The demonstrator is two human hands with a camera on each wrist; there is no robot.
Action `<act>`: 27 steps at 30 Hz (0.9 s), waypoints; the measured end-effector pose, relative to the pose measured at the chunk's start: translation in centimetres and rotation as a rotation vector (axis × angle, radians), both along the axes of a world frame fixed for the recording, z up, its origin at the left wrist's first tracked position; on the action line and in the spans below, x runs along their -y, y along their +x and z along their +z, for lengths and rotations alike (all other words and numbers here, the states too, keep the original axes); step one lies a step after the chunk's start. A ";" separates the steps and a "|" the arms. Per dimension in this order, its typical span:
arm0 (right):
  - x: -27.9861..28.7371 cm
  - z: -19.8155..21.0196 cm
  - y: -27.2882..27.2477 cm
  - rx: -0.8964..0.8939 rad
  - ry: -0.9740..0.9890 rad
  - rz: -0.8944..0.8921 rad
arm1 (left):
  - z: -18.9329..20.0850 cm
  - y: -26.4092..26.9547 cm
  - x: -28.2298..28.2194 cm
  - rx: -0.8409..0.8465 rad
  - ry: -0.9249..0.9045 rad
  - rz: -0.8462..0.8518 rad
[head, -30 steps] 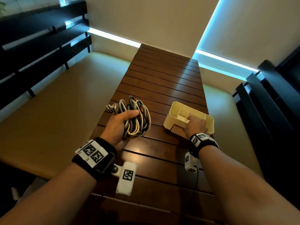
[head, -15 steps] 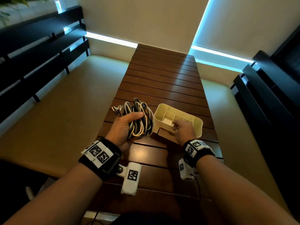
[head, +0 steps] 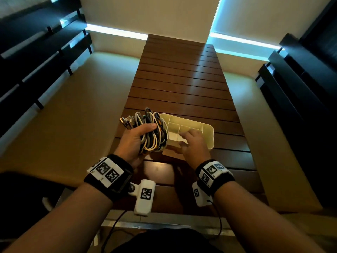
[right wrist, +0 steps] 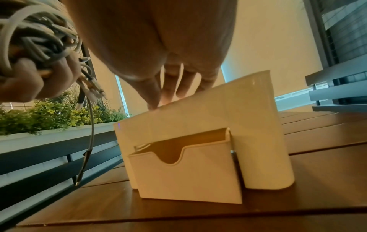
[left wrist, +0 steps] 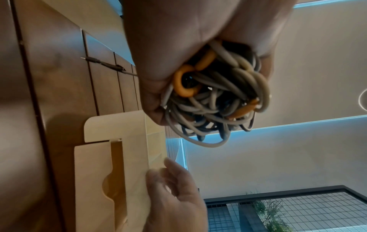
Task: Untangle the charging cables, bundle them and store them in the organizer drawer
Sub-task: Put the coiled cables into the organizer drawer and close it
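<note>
My left hand (head: 135, 141) grips a coiled bundle of white, grey, black and orange charging cables (head: 155, 136), lifted above the table just left of the organizer. The bundle (left wrist: 214, 100) fills the left wrist view; its plugs (head: 127, 121) stick out to the left, and one plug end dangles down (right wrist: 83, 164). The cream organizer (head: 209, 132) stands on the slatted wooden table (head: 182, 88); its front drawer (right wrist: 186, 171) is pulled open. My right hand (head: 193, 143) rests with straight fingers (right wrist: 170, 89) on the organizer's near top edge.
Padded beige benches (head: 63, 115) flank the narrow table on both sides. Dark slatted railings (head: 36, 52) run along the left and right. A planter with green plants (right wrist: 59, 116) sits beyond the left railing. The table's near edge is close to my body.
The organizer has come toward me and to the left, next to the cable bundle. My left hand kept its grip on the bundle. The right hand stayed on the organizer.
</note>
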State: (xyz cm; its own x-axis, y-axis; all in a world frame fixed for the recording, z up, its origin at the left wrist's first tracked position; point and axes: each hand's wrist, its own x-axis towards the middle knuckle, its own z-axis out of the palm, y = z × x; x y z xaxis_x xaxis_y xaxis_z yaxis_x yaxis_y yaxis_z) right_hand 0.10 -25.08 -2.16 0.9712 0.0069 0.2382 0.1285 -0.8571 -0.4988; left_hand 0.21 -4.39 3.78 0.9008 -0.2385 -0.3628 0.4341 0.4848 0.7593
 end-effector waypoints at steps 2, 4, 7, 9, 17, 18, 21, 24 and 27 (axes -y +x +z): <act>0.2 -0.1 -1.1 0.141 0.009 0.007 | -0.2 -0.3 -0.7 -0.002 0.002 -0.010; 0.5 -0.7 -2.6 0.138 0.037 0.017 | -0.4 -0.5 -1.4 0.004 -0.001 -0.020; 0.6 -1.6 -4.4 -0.173 0.015 -0.102 | -0.6 -0.9 -2.0 0.018 0.028 -0.010; 0.8 -1.9 -4.6 -0.373 -0.104 -0.178 | -0.7 -1.0 -2.2 0.032 0.056 0.000; 1.2 -2.3 -5.0 -0.434 0.009 -0.289 | -0.4 -1.8 -2.2 0.053 0.093 0.013; 1.2 -2.2 -5.3 -0.433 0.024 -0.285 | -0.5 -1.8 -2.2 0.054 0.108 0.009; 1.2 -2.5 -6.7 -0.475 0.076 -0.258 | -0.8 -1.8 -2.1 0.075 0.168 -0.013; 1.1 -2.5 -8.3 -0.549 0.079 -0.200 | -0.7 -1.7 -1.9 0.130 0.230 -0.045; 1.1 -2.1 -9.2 -0.628 0.091 -0.140 | -0.8 -1.6 -1.4 0.189 0.280 -0.103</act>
State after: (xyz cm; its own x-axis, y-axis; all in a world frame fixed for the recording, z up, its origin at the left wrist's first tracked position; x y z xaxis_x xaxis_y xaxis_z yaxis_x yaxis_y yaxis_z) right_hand -9.07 -26.19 -4.28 0.9162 -0.1229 -0.3815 -0.3208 -0.7952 -0.5144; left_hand -1.37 -3.01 3.03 0.9347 -0.2466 -0.2560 0.3088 0.2068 0.9284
